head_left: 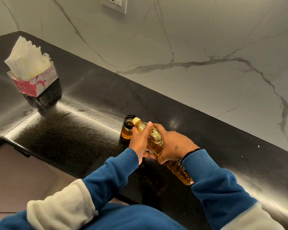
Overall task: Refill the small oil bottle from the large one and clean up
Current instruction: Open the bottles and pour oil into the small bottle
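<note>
Our blue sleeves (219,193) reached over the black worktop (90,103). Both hands, left (139,143) and right (172,145), wrapped their fingers (147,130) around the large bottle (155,140), tilting its mouth over the small jar (128,129) to steady the pour. The tissues (27,58) waited well apart, likely for wiping.

A: Views?
B: One, head-worn, wide-angle, tilted forward and down. Close range: both hands, left hand (138,140) and right hand (171,145), sit just below frame centre.
A: Beyond the hands?
B: Countertop (90,100) and wall (189,39).
</note>
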A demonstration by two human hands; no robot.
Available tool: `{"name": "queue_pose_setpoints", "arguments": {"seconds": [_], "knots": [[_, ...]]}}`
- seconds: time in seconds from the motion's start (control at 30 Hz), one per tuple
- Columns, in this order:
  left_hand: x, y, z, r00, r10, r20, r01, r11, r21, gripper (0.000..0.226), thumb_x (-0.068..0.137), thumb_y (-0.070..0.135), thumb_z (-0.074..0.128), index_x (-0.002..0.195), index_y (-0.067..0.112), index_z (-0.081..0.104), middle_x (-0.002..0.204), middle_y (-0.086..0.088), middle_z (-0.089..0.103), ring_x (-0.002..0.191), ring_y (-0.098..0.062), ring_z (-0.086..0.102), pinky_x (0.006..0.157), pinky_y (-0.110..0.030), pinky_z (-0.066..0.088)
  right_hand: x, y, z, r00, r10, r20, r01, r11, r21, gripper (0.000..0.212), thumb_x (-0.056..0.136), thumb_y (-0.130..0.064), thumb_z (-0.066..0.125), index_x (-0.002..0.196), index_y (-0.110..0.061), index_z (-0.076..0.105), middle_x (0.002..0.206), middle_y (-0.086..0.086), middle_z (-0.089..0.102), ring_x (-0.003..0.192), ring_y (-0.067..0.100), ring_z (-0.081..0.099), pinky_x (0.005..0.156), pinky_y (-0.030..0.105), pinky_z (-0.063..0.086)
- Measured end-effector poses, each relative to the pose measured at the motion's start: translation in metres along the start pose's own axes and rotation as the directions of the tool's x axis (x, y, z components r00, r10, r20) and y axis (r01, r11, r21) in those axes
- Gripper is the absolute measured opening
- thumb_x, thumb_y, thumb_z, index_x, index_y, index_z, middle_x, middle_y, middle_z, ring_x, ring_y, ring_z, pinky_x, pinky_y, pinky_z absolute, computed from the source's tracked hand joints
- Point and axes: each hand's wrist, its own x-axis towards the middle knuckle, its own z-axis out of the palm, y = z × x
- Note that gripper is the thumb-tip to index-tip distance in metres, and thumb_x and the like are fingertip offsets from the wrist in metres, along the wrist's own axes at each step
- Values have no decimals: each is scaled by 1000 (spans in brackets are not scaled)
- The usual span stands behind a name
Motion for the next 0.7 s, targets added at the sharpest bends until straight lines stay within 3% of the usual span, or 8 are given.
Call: {"name": "queue_pose_setpoints", "arguments": {"seconds": [0.47, 0.6, 0.7], "knots": [[2, -2, 0, 1000, -13, -5, 13, 1000, -11, 59, 93, 60, 60, 140, 38, 32, 126, -8, 63, 102, -34, 70, 67, -55, 63, -1, 0, 0, 1000, -1, -4, 1, 1000, -22, 128, 65, -35, 89, 149, -44, -6, 128, 7, 59, 104, 22, 62, 89, 36, 57], [4, -2, 0, 999, -26, -26, 27, 1000, 8, 66, 92, 62, 60, 145, 41, 27, 133, -8, 58, 110, -37, 66, 75, -61, 61, -1, 0, -1, 1000, -1, 1, 1, 1000, -18, 128, 65, -34, 89, 150, -42, -6, 127, 7, 59, 102, 21, 61, 88, 35, 57], [3, -2, 0, 1000, -19, -17, 19, 1000, 4, 58, 94, 60, 59, 140, 39, 31, 126, -6, 61, 102, -33, 68, 67, -54, 63, -1, -1, -1, 1000, 1, 5, -1, 1000, -17, 128, 66, -34, 89, 151, -42, -6, 128, 7, 59, 103, 21, 62, 89, 36, 57]]}}
